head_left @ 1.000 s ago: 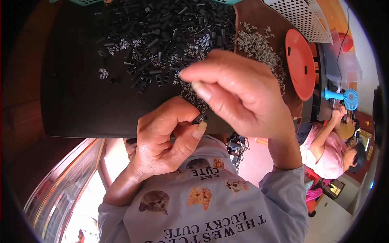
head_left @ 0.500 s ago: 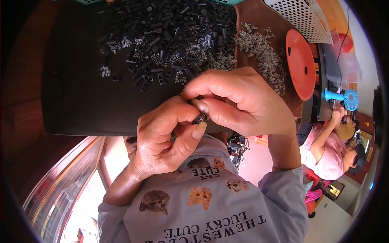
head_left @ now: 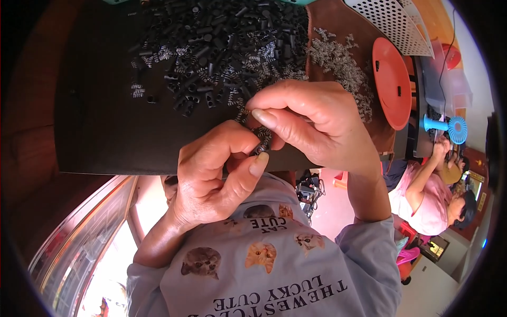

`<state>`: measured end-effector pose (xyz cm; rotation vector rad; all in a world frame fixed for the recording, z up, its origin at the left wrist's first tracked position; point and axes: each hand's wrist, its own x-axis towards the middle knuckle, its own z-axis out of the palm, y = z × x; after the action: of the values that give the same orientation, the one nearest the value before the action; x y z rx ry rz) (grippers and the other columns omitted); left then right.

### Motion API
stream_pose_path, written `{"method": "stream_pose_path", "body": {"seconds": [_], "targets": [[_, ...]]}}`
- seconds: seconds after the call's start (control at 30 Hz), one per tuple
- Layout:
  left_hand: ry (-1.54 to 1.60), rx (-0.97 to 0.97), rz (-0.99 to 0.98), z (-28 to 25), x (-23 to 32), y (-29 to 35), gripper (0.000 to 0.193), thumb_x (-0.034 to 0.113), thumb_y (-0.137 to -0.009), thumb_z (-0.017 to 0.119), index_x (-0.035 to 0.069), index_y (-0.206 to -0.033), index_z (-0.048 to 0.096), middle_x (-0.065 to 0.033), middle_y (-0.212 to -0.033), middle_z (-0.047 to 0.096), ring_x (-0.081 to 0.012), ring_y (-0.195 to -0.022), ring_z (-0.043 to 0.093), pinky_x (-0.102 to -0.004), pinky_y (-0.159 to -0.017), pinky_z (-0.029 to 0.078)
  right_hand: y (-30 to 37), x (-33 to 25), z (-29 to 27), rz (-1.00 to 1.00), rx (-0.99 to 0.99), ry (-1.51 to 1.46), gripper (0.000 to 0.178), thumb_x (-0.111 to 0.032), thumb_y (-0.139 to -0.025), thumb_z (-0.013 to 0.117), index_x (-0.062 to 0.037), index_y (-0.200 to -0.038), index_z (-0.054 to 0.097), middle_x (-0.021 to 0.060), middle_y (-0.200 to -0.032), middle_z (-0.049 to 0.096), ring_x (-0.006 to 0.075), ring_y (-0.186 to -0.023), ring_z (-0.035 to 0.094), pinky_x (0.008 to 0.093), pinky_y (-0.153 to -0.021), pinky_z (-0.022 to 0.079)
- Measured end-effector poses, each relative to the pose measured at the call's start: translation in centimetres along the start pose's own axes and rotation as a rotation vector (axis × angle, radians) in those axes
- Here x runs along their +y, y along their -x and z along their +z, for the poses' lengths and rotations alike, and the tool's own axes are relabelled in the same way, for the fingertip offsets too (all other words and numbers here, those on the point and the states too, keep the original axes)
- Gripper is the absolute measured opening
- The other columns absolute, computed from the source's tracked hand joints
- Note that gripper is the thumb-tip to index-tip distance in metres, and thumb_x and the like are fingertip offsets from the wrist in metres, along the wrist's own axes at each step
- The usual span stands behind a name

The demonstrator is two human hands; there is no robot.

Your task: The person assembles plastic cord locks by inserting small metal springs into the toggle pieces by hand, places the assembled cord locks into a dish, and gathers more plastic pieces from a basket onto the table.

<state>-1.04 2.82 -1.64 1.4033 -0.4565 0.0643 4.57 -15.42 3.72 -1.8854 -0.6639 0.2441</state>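
My left hand (head_left: 214,171) pinches a small black cylinder (head_left: 259,151) between thumb and forefinger, just beyond the table's near edge. A coil spring (head_left: 263,136) shows at the upper end of that cylinder; how far it sits inside cannot be made out. To the upper right, my right hand (head_left: 317,124) has thumb and forefinger closed at the tips on what looks like another small metal spring (head_left: 243,112), partly covered by the fingers. Behind both hands spreads a large heap of short black cylinders (head_left: 208,39) with loose springs mixed in.
A pile of springs (head_left: 338,58) lies on brown cloth (head_left: 330,16) at the right. Beyond it are a red oval plate (head_left: 390,105) bearing two black pieces and a white perforated basket (head_left: 388,21). A blue fan (head_left: 456,130) and a person in pink (head_left: 422,203) appear farther right.
My right hand has drawn away from the cylinder, up toward the heap, and its fingertips now meet at a spring. A spring now shows at the cylinder; my left hand has barely moved.
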Motion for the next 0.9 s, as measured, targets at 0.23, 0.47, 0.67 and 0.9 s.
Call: {"method": "stream_pose_path", "body": {"seconds": [0.23, 0.47, 0.67, 0.9], "targets": [[-0.028, -0.020, -0.014, -0.1, -0.1, -0.2, 0.010, -0.003, -0.086, 0.066, -0.004, -0.092, 0.058, -0.0054, -0.077, 0.055, -0.0077, -0.058, 0.045, -0.0222, -0.052, 0.038, -0.2, 0.9, -0.2, -0.161, 0.072, 0.078, 0.011, 0.002, -0.088, 0.061, 0.0000, -0.098, 0.063, 0.0090, -0.073, 0.060, 0.0192, -0.061, 0.058, 0.0282, -0.056, 0.047], [-0.016, 0.002, -0.046, 0.0, 0.0, -0.1, 0.009, -0.003, -0.087, 0.066, -0.003, -0.090, 0.058, -0.0043, -0.076, 0.054, -0.0071, -0.058, 0.044, -0.0218, -0.052, 0.037, 0.5, 0.6, 0.9, 0.036, 0.212, -0.099, 0.009, 0.003, -0.087, 0.065, -0.0021, -0.093, 0.060, 0.0015, -0.068, 0.056, 0.0061, -0.056, 0.051, 0.0230, -0.050, 0.040], [-0.001, 0.033, -0.076, 0.3, 0.2, -0.2, 0.009, -0.002, -0.088, 0.066, -0.003, -0.089, 0.058, -0.0033, -0.074, 0.053, -0.0070, -0.058, 0.044, -0.0212, -0.053, 0.038, 0.4, 0.8, 0.9, -0.080, 0.156, -0.044, 0.008, 0.001, -0.086, 0.068, -0.0013, -0.090, 0.061, 0.0020, -0.069, 0.057, 0.0053, -0.057, 0.052, 0.0230, -0.050, 0.041], [-0.006, 0.028, -0.087, 0.3, 0.1, 0.1, 0.009, -0.001, -0.088, 0.066, -0.003, -0.091, 0.058, -0.0019, -0.074, 0.053, -0.0053, -0.060, 0.044, -0.0201, -0.055, 0.038, 0.6, 0.9, 1.2, -0.166, 0.135, 0.052, 0.006, -0.003, -0.088, 0.067, 0.0001, -0.092, 0.064, 0.0088, -0.074, 0.062, 0.0193, -0.061, 0.061, 0.0292, -0.055, 0.047]]}}
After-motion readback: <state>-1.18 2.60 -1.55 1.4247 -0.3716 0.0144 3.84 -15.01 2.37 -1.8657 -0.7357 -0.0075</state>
